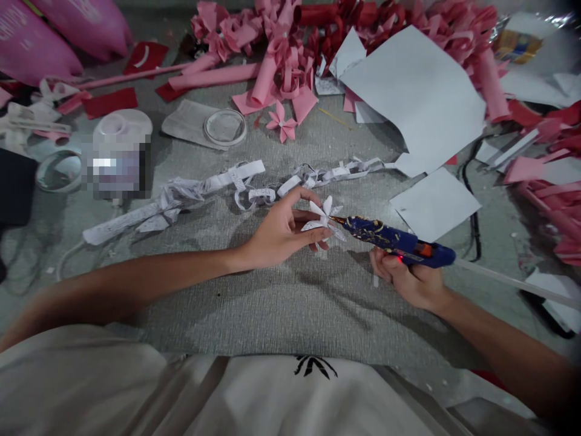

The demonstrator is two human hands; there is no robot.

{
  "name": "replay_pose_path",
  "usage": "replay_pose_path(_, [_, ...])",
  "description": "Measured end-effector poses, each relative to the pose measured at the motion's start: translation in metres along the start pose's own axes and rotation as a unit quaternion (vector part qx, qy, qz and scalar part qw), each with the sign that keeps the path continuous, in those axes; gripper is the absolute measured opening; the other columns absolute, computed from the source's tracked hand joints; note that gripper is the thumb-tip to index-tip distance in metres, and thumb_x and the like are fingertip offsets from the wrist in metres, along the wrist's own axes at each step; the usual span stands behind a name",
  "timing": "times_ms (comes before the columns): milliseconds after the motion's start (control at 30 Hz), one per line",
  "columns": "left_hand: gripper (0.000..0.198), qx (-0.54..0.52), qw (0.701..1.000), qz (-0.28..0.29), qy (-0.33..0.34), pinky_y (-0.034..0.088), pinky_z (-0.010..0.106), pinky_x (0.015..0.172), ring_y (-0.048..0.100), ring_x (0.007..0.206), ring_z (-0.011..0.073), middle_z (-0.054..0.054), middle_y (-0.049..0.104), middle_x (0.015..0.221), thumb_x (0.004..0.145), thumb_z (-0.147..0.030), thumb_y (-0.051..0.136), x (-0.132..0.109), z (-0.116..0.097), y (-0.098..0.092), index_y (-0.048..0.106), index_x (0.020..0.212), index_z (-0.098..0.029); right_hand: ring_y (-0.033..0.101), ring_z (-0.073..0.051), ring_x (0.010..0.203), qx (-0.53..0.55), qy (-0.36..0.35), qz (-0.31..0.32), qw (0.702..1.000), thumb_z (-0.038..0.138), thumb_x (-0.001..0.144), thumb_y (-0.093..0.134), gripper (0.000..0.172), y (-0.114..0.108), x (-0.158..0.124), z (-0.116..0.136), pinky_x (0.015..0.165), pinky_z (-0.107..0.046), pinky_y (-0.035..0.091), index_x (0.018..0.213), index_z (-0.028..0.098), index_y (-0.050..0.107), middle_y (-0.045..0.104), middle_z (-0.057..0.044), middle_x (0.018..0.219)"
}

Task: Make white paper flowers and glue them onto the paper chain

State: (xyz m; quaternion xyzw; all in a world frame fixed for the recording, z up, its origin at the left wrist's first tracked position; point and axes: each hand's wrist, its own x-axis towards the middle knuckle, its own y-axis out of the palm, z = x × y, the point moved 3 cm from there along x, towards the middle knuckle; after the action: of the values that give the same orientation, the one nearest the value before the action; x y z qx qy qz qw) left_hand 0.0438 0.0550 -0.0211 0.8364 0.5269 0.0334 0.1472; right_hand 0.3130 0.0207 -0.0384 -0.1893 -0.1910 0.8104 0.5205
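My left hand (288, 227) pinches a white paper flower (324, 219) by its petals, above the grey tabletop. In my right hand (408, 278) is a blue glue gun (388, 236) with dried glue along its barrel and a small red light lit. Its nozzle points left and meets the middle of the flower; whether glue is coming out is too small to see. A long clear glue stick (512, 280) reaches out of the gun's back. Just beyond my left hand lies a white paper chain (313, 177), beside a rolled white paper stem (122, 223).
Pink paper flowers and rolls (285, 66) heap along the back, with a single pink flower (282, 123) in front. White sheets (417, 91) lie at back right. Tape rolls (226, 127) and pink bottles (91, 24) stand left. A black cord (474, 206) curves at right.
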Motion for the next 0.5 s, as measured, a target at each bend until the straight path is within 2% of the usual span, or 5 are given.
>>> replay_pose_path(133, [0.044, 0.0, 1.0, -0.001, 0.004, 0.065, 0.028, 0.06, 0.081, 0.075, 0.0226, 0.005, 0.076, 0.092, 0.087, -0.036, 0.083, 0.0, -0.002, 0.0, 0.053, 0.115, -0.021, 0.053, -0.018, 0.051, 0.042, 0.018, 0.006, 0.999, 0.064, 0.102, 0.049, 0.047, -0.001, -0.002, -0.006, 0.05, -0.034, 0.048, 0.075, 0.026, 0.057, 0.054, 0.0, 0.056])
replay_pose_path(367, [0.041, -0.018, 1.0, -0.006, 0.007, 0.065, 0.029, 0.059, 0.08, 0.072, 0.0208, 0.002, 0.074, 0.092, 0.09, -0.034, 0.081, 0.001, 0.0, -0.001, 0.049, 0.114, -0.024, 0.058, -0.02, 0.057, 0.007, 0.002, -0.035, 0.999, 0.063, 0.101, 0.052, 0.044, -0.005, -0.007, -0.02, 0.055, -0.035, 0.051, 0.081, 0.025, 0.063, 0.057, -0.001, 0.06])
replay_pose_path(500, [0.042, -0.019, 1.0, -0.002, 0.015, 0.065, 0.029, 0.059, 0.079, 0.071, 0.0197, 0.002, 0.073, 0.094, 0.091, -0.039, 0.079, 0.002, -0.002, -0.002, 0.049, 0.115, -0.023, 0.058, -0.019, 0.056, 0.025, -0.002, -0.031, 0.999, 0.063, 0.101, 0.053, 0.042, -0.004, -0.007, -0.02, 0.055, -0.035, 0.052, 0.087, 0.025, 0.067, 0.059, -0.001, 0.062])
